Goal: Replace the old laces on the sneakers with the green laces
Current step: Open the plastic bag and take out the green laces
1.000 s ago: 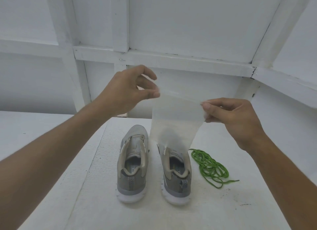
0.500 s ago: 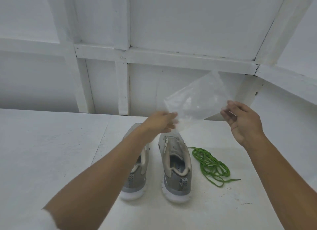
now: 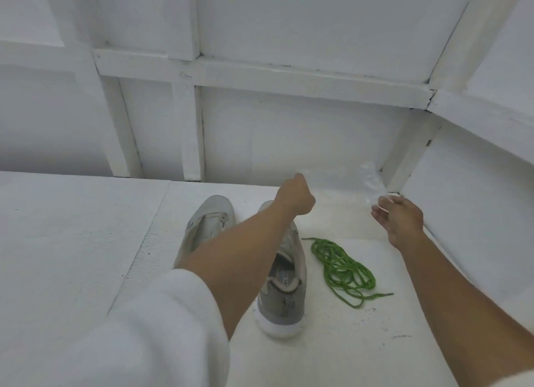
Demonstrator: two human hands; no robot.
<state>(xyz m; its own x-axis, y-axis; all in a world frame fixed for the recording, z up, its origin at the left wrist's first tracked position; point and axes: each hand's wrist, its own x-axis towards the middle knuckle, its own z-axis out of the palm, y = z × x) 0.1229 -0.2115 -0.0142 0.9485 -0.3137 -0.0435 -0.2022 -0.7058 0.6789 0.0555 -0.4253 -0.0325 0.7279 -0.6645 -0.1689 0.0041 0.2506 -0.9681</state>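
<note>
Green laces (image 3: 341,268) are coiled in a loose tangle on the counter (image 3: 86,227), toward the right edge, one tip trailing right. They are just beside the right one of two grey, white-soled sneakers (image 3: 281,297), not touching. Left hand (image 3: 295,197) is clenched on a clear bag (image 3: 341,184) at the far right corner. Right hand (image 3: 402,219) is released, fingertips at the bag's edge.

you're working in soft, even, rather dim light with a cool grey cast. shadows are faint, just a pale one around the sneaker (image 3: 284,288) at centre. small highlights glint on the clear bag (image 3: 372,181) right of centre. your left hand (image 3: 296,196) and sleeve (image 3: 150,329), lower left, are smeared. wall battens (image 3: 185,132) bow toward the frame edges.
</note>
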